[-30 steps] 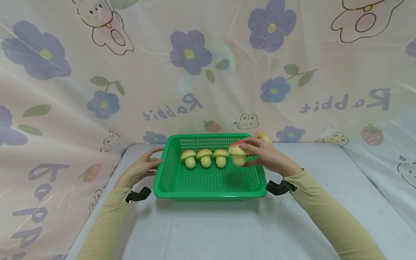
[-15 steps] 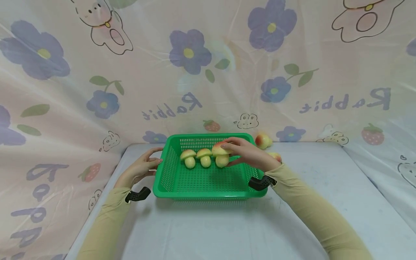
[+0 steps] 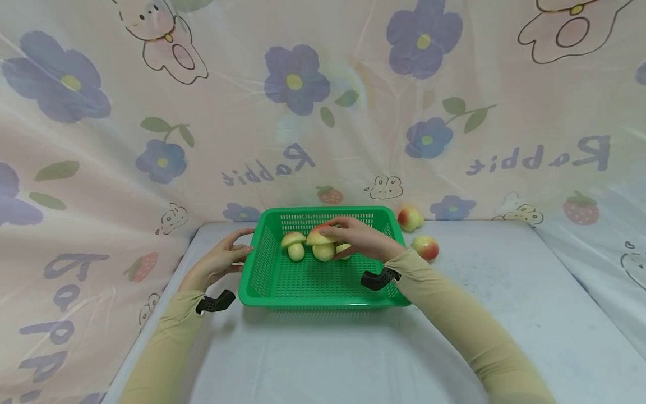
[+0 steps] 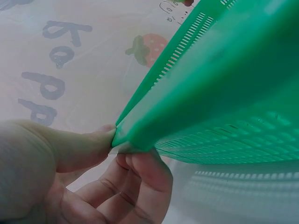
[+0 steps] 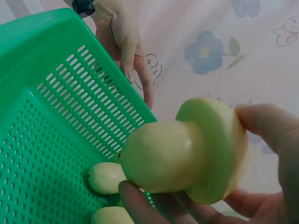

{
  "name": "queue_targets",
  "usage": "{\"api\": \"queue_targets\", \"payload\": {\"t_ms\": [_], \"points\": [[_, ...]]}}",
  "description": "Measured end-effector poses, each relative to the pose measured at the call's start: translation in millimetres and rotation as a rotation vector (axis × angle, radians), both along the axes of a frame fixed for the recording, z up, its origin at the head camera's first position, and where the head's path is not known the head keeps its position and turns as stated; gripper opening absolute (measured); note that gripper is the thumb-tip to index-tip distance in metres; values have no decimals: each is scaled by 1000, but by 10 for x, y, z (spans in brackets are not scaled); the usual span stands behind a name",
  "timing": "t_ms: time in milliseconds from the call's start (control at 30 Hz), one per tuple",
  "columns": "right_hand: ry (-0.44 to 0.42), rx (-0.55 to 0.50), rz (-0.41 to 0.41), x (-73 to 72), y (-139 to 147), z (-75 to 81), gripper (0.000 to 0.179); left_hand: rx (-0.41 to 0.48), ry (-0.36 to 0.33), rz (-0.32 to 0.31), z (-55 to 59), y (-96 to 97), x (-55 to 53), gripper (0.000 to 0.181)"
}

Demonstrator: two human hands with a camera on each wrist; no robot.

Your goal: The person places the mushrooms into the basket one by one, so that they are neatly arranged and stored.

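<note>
My right hand (image 3: 355, 235) holds a toy mushroom (image 3: 322, 247) over the green plastic basket (image 3: 323, 303). In the right wrist view, thumb and fingers grip this mushroom's (image 5: 210, 154) red-tinged cap, its pale stem pointing left. Inside the basket another mushroom (image 3: 295, 247) stands by the left end. One more mushroom (image 3: 344, 250) shows partly behind my right hand. The held mushroom covers the spot between them. With thumb above and curled fingers below, my left hand (image 3: 224, 261) pinches the basket's left rim, as the left wrist view shows at the rim (image 4: 131, 135).
Two more red-and-yellow mushrooms lie right of the basket: one mushroom (image 3: 410, 218) near the back cloth, one mushroom (image 3: 426, 247) closer. The white tabletop (image 3: 323, 359) extends in front. A printed curtain (image 3: 323, 140) hangs behind and at the sides.
My right hand has carried the held mushroom leftward across the basket, past the row standing there. Both mushrooms at the right have come into full view. My left hand stays on the rim.
</note>
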State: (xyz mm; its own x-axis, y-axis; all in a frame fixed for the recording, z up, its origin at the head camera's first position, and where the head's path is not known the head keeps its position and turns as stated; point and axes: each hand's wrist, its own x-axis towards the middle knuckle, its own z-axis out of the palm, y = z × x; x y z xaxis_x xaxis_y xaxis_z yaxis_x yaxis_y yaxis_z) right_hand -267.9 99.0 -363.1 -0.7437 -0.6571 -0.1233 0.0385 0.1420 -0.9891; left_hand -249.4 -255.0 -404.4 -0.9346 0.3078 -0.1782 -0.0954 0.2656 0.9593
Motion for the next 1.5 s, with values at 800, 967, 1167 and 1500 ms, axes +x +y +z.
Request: {"api": "queue_targets", "payload": {"t_ms": [800,967,1167,1500], "points": [[-126,151,37,-110,-516,-255,38,7,-11,-3,8,3,3,64],[-133,165,19,-87,-591,-279,34,11,-12,-3,4,8,1,64],[-173,162,-4,-98,-646,-324,29,14,-13,-1,9,13,5,63],[-250,137,35,-98,-734,-446,42,10,-20,10,18,21,7,62]]}}
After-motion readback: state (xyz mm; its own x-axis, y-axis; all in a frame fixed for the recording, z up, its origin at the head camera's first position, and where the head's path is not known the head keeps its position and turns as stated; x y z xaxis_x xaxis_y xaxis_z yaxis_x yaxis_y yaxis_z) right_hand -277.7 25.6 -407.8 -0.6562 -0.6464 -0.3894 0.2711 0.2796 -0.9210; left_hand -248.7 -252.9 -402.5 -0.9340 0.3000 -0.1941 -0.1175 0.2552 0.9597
